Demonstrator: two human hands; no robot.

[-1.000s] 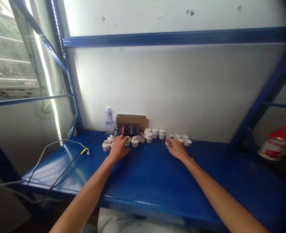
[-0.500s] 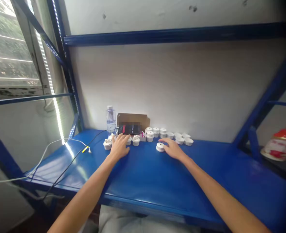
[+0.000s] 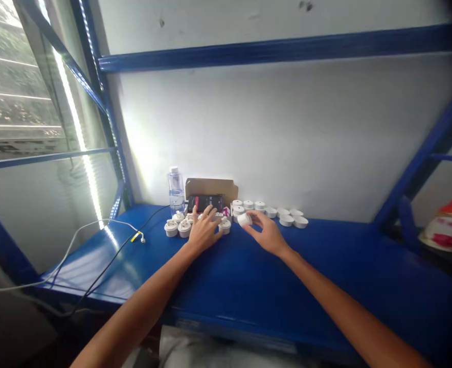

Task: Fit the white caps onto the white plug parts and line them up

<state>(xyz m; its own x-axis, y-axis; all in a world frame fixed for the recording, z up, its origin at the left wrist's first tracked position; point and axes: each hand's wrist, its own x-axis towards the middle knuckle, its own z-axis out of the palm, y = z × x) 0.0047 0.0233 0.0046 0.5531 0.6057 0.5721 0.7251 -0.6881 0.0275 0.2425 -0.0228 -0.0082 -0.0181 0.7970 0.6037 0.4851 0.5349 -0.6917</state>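
Observation:
My right hand (image 3: 266, 234) holds a small white round cap (image 3: 244, 220) just above the blue shelf (image 3: 249, 276), near the back wall. My left hand (image 3: 203, 230) rests with fingers spread among a cluster of white round plug-like parts (image 3: 178, 227). Its fingertips reach toward a phone (image 3: 206, 203) leaning on a brown cardboard box (image 3: 210, 186). A row of white caps (image 3: 287, 219) lies to the right of my right hand, along the wall.
A clear water bottle (image 3: 176, 190) stands left of the box. A white cable with a yellow tag (image 3: 133, 236) and a black cable cross the shelf's left part. Blue rack posts rise at both sides. A red-and-white container (image 3: 448, 225) sits far right.
My right hand took a white cap from the row at the right, slid it left over the shelf, then lifted it toward the middle. My left hand shifted slightly right among the plug-like parts.

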